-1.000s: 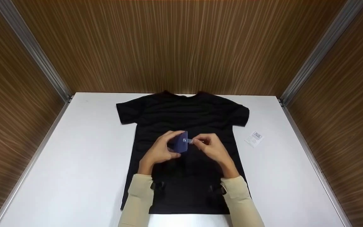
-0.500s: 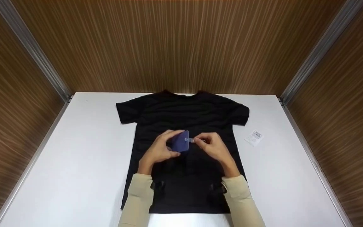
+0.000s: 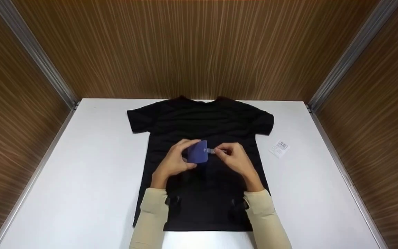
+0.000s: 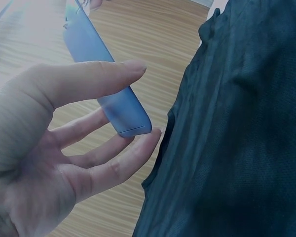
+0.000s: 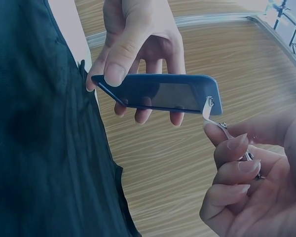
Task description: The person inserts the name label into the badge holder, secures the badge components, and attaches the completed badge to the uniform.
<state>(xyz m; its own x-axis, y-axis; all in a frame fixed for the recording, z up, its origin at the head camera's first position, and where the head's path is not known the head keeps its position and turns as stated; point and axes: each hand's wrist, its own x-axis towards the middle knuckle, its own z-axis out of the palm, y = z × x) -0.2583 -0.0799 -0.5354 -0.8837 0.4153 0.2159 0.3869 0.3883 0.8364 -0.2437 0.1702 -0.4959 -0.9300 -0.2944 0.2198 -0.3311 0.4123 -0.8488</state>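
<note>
A blue badge holder [image 3: 197, 153] is held up over a black T-shirt [image 3: 206, 200]. My left hand [image 3: 174, 159] grips it by its edges, thumb on one side and fingers on the other. A darker window shows on the holder's face [image 5: 172, 95] in the right wrist view. From its other end runs a short clear strap [image 5: 206, 107], fixed by a metal snap. With thumb and curled fingers, my right hand [image 3: 234, 158] pinches the strap's free end, where a small metal clip [image 5: 249, 157] shows partly hidden between the fingers.
The T-shirt lies spread out on a white table [image 3: 92, 166], its neck toward the back wall. A small white printed card [image 3: 279, 149] lies right of it. Wood-grain panels [image 3: 199, 48] enclose the back and both sides.
The badge holder has turned, so more of its flat face shows in the head view. My right hand has shifted slightly right with the strap. Both grips stay the same.
</note>
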